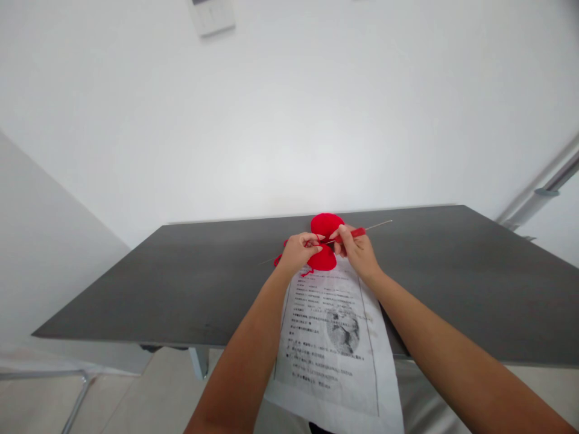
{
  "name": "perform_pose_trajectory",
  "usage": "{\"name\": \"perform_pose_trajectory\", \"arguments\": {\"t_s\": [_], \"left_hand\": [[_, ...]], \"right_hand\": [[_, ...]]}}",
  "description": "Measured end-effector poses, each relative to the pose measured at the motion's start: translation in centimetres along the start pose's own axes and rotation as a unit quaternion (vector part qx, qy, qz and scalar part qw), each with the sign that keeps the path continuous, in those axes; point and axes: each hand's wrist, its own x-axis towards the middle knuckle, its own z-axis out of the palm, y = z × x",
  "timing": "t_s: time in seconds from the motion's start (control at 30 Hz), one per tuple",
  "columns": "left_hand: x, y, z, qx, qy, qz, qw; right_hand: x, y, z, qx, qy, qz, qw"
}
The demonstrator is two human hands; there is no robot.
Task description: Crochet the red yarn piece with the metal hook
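Note:
My left hand (296, 252) is closed, its fingertips pinching a rounded red crochet piece (322, 259). A short red yarn tail (307, 273) hangs below that piece, and red yarn loops (278, 260) show beside the hand. My right hand (359, 252) grips a crochet hook (357, 233) by its red handle. The hook's thin metal front points left at the piece between my fingers, while its other metal end sticks out to the right. Just beyond my fingers sits a second rounded red yarn shape (326, 223); whether it joins the piece I hold is hidden.
Under my forearms, a printed sheet (335, 386) with a picture hangs over the front edge of the dark grey table (203, 271). A white wall (271, 120) rises behind the table. At the right is a metal pole (563, 172); a metal frame (76, 401) stands low at left.

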Motion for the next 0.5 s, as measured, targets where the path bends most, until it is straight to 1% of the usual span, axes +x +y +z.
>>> {"name": "perform_pose_trajectory", "arguments": {"t_s": [0.07, 0.13, 0.4, 0.5], "left_hand": [[0.2, -0.3, -0.2, -0.003, 0.019, -0.010, 1.000], [0.4, -0.4, -0.3, -0.002, 0.021, -0.016, 1.000], [0.1, 0.1, -0.9, 0.055, -0.012, -0.023, 0.998], [0.2, 0.1, -1.1, 0.053, -0.025, -0.031, 0.998]], "right_hand": [[-0.2, 0.0, 0.1, -0.021, -0.019, -0.025, 0.999], [-0.3, 0.1, 0.0, -0.041, -0.027, -0.041, 0.998], [-0.4, 0.4, -0.5, -0.112, -0.045, -0.098, 0.988], [-0.6, 0.3, -0.7, -0.130, -0.053, -0.109, 0.984]]}}
